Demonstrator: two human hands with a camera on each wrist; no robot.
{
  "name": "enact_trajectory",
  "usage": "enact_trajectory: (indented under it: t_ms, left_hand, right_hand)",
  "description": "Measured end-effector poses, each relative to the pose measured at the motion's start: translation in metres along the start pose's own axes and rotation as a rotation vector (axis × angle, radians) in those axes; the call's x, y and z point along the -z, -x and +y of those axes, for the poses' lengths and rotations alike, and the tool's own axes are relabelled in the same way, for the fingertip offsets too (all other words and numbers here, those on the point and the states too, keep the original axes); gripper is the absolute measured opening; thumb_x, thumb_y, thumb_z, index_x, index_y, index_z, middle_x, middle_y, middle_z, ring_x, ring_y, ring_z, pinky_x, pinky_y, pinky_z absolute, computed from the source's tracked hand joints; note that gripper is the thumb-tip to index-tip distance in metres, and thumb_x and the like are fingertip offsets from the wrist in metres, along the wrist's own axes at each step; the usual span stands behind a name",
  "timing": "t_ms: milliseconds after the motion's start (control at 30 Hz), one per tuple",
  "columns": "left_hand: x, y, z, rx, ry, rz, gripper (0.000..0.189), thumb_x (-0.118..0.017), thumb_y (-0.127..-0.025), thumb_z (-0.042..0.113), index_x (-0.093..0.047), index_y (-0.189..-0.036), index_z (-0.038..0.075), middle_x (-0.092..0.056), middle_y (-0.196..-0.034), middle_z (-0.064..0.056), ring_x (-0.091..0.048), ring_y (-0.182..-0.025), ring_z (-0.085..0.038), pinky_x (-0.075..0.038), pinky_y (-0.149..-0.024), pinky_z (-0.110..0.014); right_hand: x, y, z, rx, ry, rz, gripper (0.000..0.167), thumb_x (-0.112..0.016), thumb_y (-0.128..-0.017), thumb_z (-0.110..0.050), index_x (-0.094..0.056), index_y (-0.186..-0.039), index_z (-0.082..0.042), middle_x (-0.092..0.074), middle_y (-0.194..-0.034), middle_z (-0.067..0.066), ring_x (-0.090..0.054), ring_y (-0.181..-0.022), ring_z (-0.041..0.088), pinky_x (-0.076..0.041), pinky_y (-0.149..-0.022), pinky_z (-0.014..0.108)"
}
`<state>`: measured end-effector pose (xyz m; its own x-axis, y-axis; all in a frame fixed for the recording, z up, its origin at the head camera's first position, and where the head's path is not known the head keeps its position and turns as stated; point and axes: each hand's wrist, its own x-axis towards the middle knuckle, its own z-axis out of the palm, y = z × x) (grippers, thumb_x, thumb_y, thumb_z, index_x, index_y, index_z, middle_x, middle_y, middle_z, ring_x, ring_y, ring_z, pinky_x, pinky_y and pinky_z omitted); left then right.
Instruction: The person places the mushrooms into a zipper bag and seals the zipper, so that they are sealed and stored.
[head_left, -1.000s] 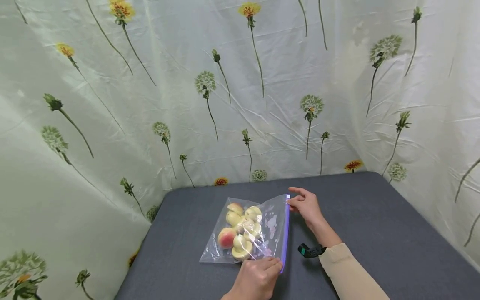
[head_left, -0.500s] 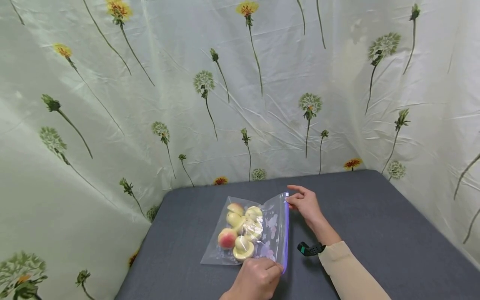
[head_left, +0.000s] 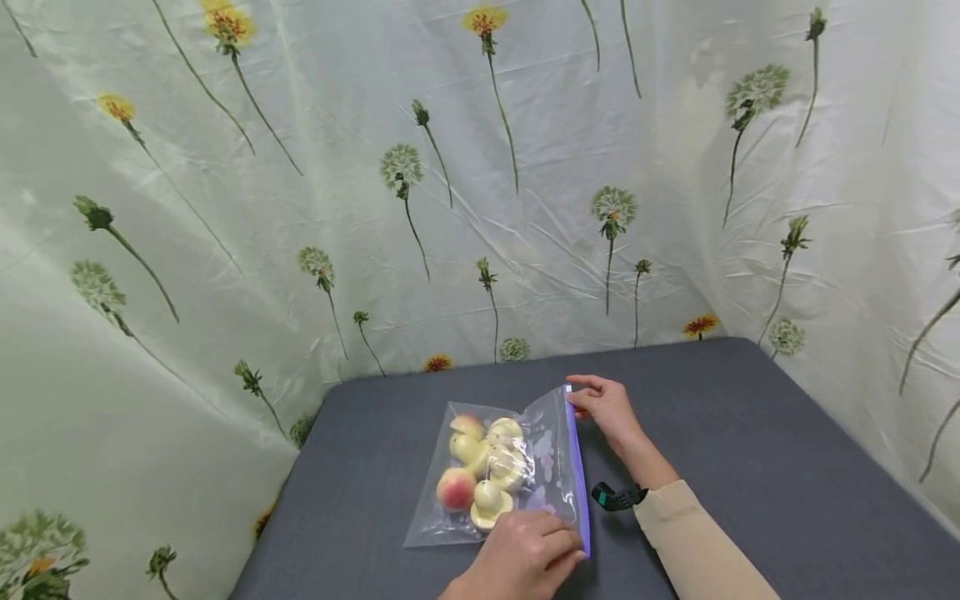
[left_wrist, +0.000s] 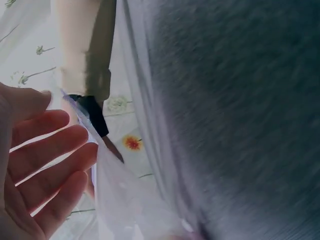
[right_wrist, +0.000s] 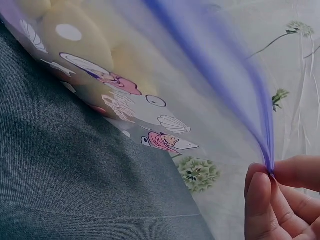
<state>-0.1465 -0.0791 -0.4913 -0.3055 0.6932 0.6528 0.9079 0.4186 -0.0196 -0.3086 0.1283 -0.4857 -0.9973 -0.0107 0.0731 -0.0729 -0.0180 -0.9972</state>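
A clear zip bag with a purple zip edge lies on the grey table. Inside it are a red-blushed peach and several pale yellow, rounded fruit pieces, some like peach halves. At the far end of the zip edge, my right hand pinches the corner between thumb and finger, plain in the right wrist view. My left hand is at the near end. In the left wrist view its loosely bent fingers stand apart, fingertips right at the bag's edge, nothing gripped between thumb and fingers.
A black band with a green patch hangs at the right wrist. A pale curtain printed with dandelions stands behind the grey table and along its sides.
My left hand has shifted right and slightly nearer me, its fingers looser. The near end of the zip edge has swung right. The right hand keeps its pinch on the far corner.
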Motion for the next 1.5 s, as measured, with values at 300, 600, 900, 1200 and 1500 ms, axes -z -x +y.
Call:
enact_trajectory:
  t_ms: [300,600,900,1200,1500]
  left_hand:
    - [0.024,-0.032,-0.036,0.174,-0.012,-0.002,0.006,-0.073,-0.091,0.017,-0.077,-0.096,0.019,-0.072,-0.096,0.011,-0.067,-0.088,-0.002,-0.053,-0.077,-0.021]
    - [0.036,-0.065,-0.088,0.504,0.118,-0.078,0.019,-0.065,-0.100,0.020,-0.074,-0.116,0.017,-0.071,-0.112,0.003,-0.069,-0.095,-0.015,-0.054,-0.074,-0.028]
    - [0.020,-0.092,-0.122,0.718,0.240,-0.179,0.024,-0.062,-0.102,0.022,-0.070,-0.124,0.020,-0.072,-0.115,0.001,-0.067,-0.103,-0.017,-0.054,-0.083,-0.036]
    - [-0.015,-0.111,-0.141,0.807,0.289,-0.244,0.029,-0.061,-0.100,0.021,-0.069,-0.127,0.016,-0.073,-0.115,-0.002,-0.068,-0.103,-0.018,-0.054,-0.081,-0.033]
    - [-0.036,-0.114,-0.150,0.869,0.344,-0.236,0.029,-0.060,-0.100,0.016,-0.070,-0.126,0.007,-0.072,-0.115,-0.004,-0.067,-0.104,-0.018,-0.054,-0.082,-0.032]
  right_hand:
    - [0.002,-0.003,0.002,-0.004,-0.005,-0.005,0.039,-0.071,-0.093,-0.005,-0.063,-0.131,0.003,-0.074,-0.095,0.011,-0.068,-0.073,0.012,-0.059,-0.072,0.036]
    - [-0.003,-0.004,-0.003,0.020,0.016,-0.034,0.043,-0.070,-0.095,-0.009,-0.059,-0.134,0.005,-0.072,-0.108,0.020,-0.069,-0.081,0.012,-0.058,-0.073,0.033]
    - [-0.006,-0.004,-0.001,-0.014,0.003,-0.013,0.038,-0.070,-0.095,-0.007,-0.063,-0.130,0.004,-0.073,-0.106,0.018,-0.069,-0.079,0.012,-0.057,-0.070,0.030]
    - [0.005,-0.004,0.002,-0.013,0.013,-0.021,0.036,-0.071,-0.094,-0.008,-0.065,-0.127,0.005,-0.074,-0.104,0.016,-0.070,-0.080,0.012,-0.058,-0.073,0.034]
    - [0.004,-0.006,0.000,-0.002,0.009,-0.051,0.035,-0.071,-0.094,-0.008,-0.065,-0.126,0.006,-0.074,-0.105,0.017,-0.071,-0.081,0.013,-0.058,-0.071,0.031]
